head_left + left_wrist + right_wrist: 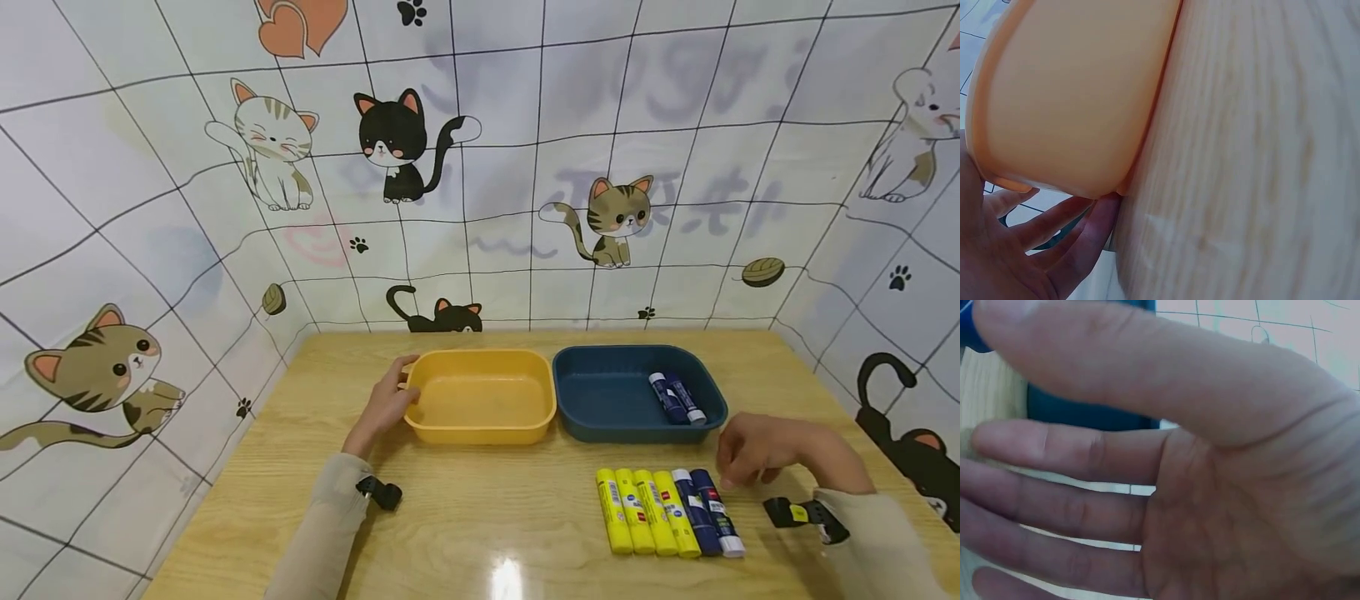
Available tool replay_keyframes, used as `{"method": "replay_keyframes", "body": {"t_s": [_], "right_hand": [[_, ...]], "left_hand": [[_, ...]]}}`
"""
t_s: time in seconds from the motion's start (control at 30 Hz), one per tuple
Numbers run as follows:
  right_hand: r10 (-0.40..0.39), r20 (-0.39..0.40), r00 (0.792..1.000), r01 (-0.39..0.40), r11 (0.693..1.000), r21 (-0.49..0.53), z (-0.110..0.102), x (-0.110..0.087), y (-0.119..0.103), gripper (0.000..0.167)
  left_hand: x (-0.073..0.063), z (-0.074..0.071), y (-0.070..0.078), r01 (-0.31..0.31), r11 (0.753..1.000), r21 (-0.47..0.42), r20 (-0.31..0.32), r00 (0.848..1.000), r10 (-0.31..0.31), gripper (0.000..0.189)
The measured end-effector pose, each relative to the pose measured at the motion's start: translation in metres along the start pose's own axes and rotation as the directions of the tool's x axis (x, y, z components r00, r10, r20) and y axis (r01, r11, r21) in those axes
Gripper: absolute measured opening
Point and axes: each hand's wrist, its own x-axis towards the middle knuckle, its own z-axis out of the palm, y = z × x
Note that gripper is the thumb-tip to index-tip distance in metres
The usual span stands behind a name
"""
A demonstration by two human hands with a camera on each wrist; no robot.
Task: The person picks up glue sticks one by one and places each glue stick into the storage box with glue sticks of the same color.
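My left hand (386, 404) grips the left end of a yellow plastic tray (480, 435), thumb over the rim and fingers against the outside wall. The left wrist view shows those fingers (1054, 225) along the tray's end wall. Beside the row of glue sticks hovers my right hand (761, 450), palm bare and fingers apart from one another in the right wrist view. Nearest to it is the outermost dark blue glue stick (717, 512). Another dark blue glue stick (696, 512) lies next to that one, followed leftward by several yellow glue sticks (645, 512).
A dark blue tray (607, 425) stands against the yellow tray's right end. Two dark blue glue sticks (677, 400) lie in its right part. The wooden table (465, 517) backs onto a cat-patterned cloth (510, 167), which also hangs at both sides.
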Motion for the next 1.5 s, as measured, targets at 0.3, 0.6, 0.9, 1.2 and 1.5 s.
{"method": "replay_keyframes", "body": {"t_s": [0.3, 0.6, 0.9, 1.2, 1.5], "right_hand": [[0.006, 0.010, 1.000, -0.006, 0.999, 0.051, 0.000, 0.004, 0.003, 0.030], [0.068, 0.016, 0.998, -0.069, 0.995, 0.071, 0.006, 0.005, 0.008, 0.023], [0.039, 0.025, 0.999, -0.040, 0.999, 0.035, 0.001, 0.008, 0.009, 0.022], [-0.027, 0.108, 0.994, 0.016, 0.994, 0.106, 0.004, 0.014, 0.011, 0.023], [-0.024, 0.080, 0.996, 0.017, 0.996, 0.082, 0.003, 0.007, 0.015, 0.019]], "left_hand": [[0.000, 0.000, 0.002, 0.004, 1.000, 0.002, -0.012, 1.000, -0.004, 0.071], [0.001, 0.004, 0.001, -0.014, 1.000, -0.003, 0.003, 1.000, 0.014, 0.070], [0.003, 0.003, 0.005, -0.005, 1.000, 0.002, -0.005, 1.000, 0.005, 0.069], [0.001, 0.003, 0.003, 0.004, 1.000, 0.001, -0.011, 1.000, -0.004, 0.068], [-0.001, 0.003, 0.002, 0.018, 1.000, -0.011, -0.005, 1.000, -0.018, 0.068]]}}
